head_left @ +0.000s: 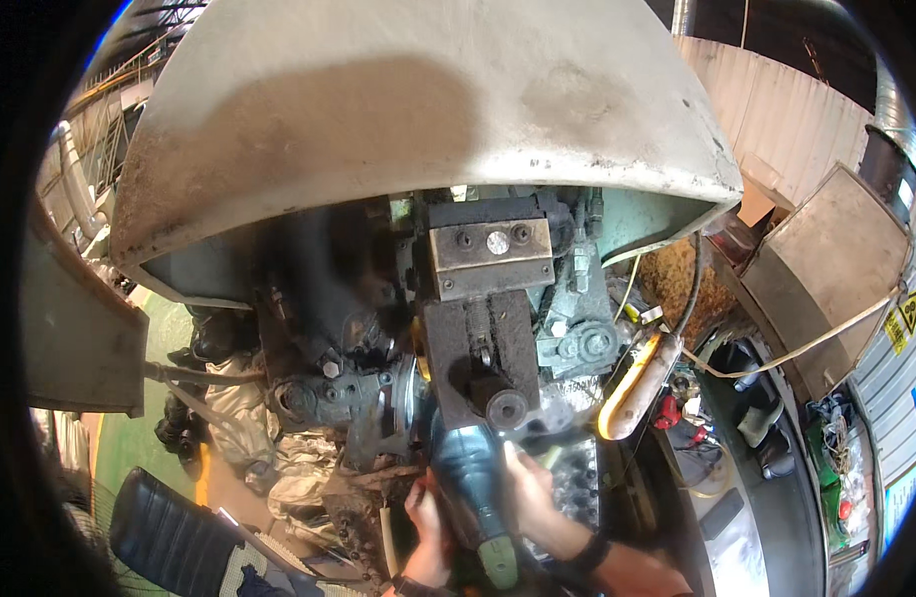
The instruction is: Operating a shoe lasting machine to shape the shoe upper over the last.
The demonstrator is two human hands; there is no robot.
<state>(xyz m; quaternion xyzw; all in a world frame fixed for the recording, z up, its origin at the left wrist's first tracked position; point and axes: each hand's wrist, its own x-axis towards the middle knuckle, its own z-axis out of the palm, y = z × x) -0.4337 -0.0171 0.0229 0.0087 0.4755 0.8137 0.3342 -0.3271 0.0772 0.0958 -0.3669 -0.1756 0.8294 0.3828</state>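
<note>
A dark, glossy shoe (468, 468) stands out toward me from under the black, cylinder-ended part (503, 406) of a greasy machine. At the shoe's near end is a light green piece (498, 560), perhaps a last. My left hand (425, 522) is closed against the left side of the shoe, fingers curled. On the opposite side, my right hand (536, 497) grips it, thumb up near the machine part. The shoe's far end is hidden beneath the machine, and several fingers are out of sight under the shoe.
A big pale hood (428, 99) overhangs the machine. To the right hangs a yellow-edged control box (639, 388) on a cable. Beyond it, a rack holds dark shoes (761, 438). A black padded chair (170, 527) stands at lower left, with crumpled pale cloth (304, 478) nearby.
</note>
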